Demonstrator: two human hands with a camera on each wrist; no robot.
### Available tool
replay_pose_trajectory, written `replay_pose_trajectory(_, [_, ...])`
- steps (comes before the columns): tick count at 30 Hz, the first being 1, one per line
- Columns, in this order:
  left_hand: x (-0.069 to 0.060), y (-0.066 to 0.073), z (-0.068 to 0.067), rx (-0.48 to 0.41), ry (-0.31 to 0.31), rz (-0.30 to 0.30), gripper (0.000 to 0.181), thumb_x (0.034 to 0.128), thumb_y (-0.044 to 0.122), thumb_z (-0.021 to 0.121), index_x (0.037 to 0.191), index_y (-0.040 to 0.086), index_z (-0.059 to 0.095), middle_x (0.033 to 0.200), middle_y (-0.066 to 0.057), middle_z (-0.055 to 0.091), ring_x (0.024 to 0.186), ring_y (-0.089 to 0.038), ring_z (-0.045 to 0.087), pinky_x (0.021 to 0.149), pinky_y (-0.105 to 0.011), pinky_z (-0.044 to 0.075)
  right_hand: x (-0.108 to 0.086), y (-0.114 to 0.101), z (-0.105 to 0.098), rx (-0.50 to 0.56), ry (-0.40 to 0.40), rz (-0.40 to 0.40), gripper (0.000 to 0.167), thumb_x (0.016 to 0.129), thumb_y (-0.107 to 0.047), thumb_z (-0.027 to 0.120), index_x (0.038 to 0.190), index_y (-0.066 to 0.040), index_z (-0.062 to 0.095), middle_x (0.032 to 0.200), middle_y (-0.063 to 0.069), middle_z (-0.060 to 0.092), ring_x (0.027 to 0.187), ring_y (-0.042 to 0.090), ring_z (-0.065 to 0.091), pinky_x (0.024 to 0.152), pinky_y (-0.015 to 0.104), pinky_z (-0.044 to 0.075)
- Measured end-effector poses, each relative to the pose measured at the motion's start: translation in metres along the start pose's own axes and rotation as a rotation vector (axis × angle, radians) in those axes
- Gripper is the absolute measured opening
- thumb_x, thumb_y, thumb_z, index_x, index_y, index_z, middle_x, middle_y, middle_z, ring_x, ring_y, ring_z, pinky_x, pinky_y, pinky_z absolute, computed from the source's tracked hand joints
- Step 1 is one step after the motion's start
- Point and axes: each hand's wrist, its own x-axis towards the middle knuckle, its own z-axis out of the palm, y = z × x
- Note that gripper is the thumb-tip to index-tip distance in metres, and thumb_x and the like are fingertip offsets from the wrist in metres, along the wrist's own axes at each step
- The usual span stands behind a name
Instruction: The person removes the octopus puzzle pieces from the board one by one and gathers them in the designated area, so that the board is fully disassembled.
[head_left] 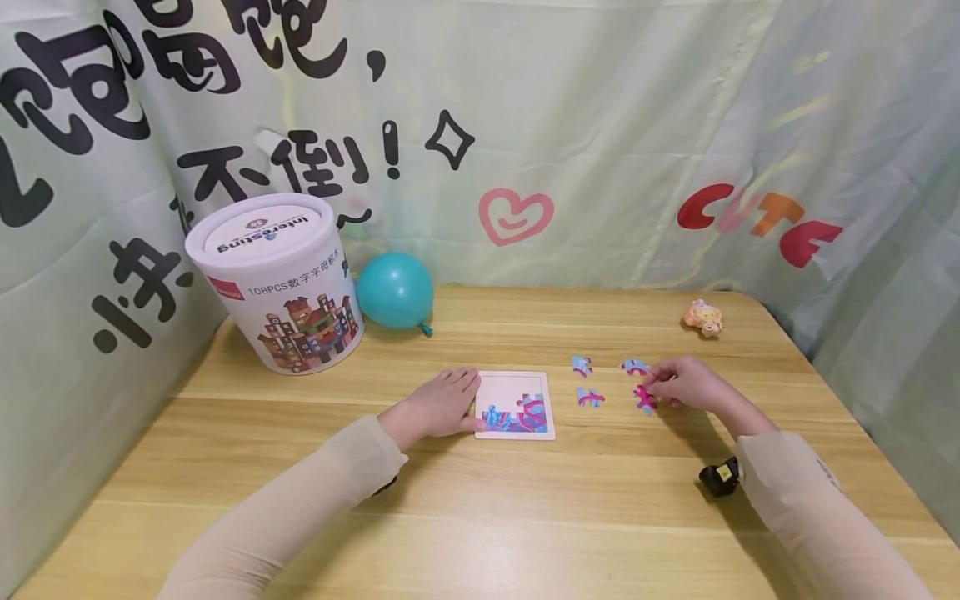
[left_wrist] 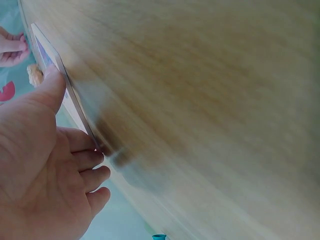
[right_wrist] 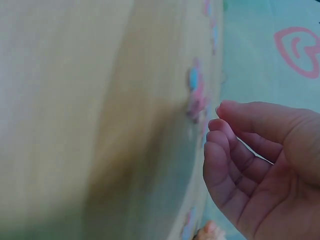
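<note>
A shallow white puzzle tray [head_left: 497,388] lies on the table, with joined blue and pink pieces [head_left: 531,414] along its bottom and right side. My left hand [head_left: 442,404] rests at the tray's left edge. In the left wrist view, its thumb [left_wrist: 54,85] lies on the rim and the index fingertip touches the edge farther along. My right hand [head_left: 684,383] hovers by a pink puzzle piece [head_left: 645,400]. From the right wrist, its thumb and index fingertips are close together with nothing visible between them, and the piece [right_wrist: 196,95] lies just beyond.
More loose puzzle pieces lie right of the tray: one upper left [head_left: 582,365], one lower left [head_left: 590,397], one upper right [head_left: 634,367]. A white bucket [head_left: 277,283] and a teal balloon [head_left: 395,290] stand back left. A small figurine [head_left: 703,317] sits back right.
</note>
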Motion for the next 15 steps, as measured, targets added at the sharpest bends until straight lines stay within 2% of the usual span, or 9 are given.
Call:
replay_pose_trajectory(6, [0.001,0.000,0.001,0.006,-0.007,-0.009,0.078,0.0921,0.054,0.039,0.144,-0.002,0.023,0.150,-0.014,0.018,0.137,-0.025,0.015,0.110,-0.036,0.012,0.002,-0.022,0.001,-0.006,0.005,-0.032,0.021,0.090,-0.010,0.058,0.101,0.007,0.061,0.069,0.007,0.052,0.059,0.021,0.048,0.049,0.030,0.041])
replay_pose_trajectory(12, [0.003,-0.001,0.002,0.001,-0.001,-0.007,0.078,0.0919,0.055,0.039,0.144,-0.002,0.024,0.150,-0.014,0.019,0.137,-0.025,0.015,0.110,-0.037,0.012,0.009,-0.045,0.010,-0.046,0.012,-0.130,0.023,0.089,-0.008,0.058,0.105,0.008,0.060,0.082,0.008,0.058,0.067,0.023,0.053,0.055,0.031,0.045])
replay_pose_trajectory(15, [0.003,-0.002,0.002,0.000,0.001,-0.004,0.078,0.0920,0.054,0.040,0.144,-0.002,0.024,0.150,-0.014,0.019,0.137,-0.026,0.015,0.110,-0.037,0.013,0.013,-0.056,0.018,-0.054,0.017,-0.152,0.021,0.089,-0.007,0.058,0.104,0.007,0.061,0.083,0.007,0.059,0.067,0.025,0.054,0.054,0.032,0.047])
